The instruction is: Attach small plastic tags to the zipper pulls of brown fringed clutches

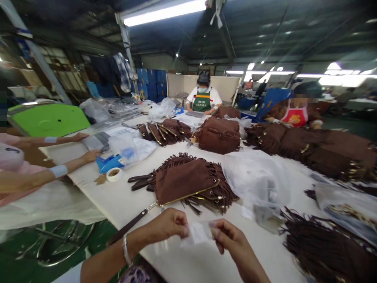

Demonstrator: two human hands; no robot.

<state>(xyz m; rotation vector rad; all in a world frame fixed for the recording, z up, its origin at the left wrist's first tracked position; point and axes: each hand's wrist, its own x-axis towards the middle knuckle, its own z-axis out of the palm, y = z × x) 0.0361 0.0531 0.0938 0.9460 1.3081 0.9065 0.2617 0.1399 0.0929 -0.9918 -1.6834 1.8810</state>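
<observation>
A small clear plastic bag (198,232) with something white in it is stretched between my two hands, low over the table's front edge. My left hand (173,224), with a silver bangle at the wrist, pinches its left side. The other side is pinched between thumb and fingers of my right hand (225,234). Just beyond them lies a stack of brown fringed pouches (185,181), the top one with a gold zipper. A dark wrist strap (132,222) runs from that pouch toward the table edge, passing behind my left forearm.
Clear plastic bags (256,177) lie right of the stack. Brown fringed bags (326,243) fill the near right, with another pile (318,145) behind. At left, a co-worker's hands (90,156) rest near a blue tape dispenser (108,163) and tape roll (114,174). Two people sit opposite.
</observation>
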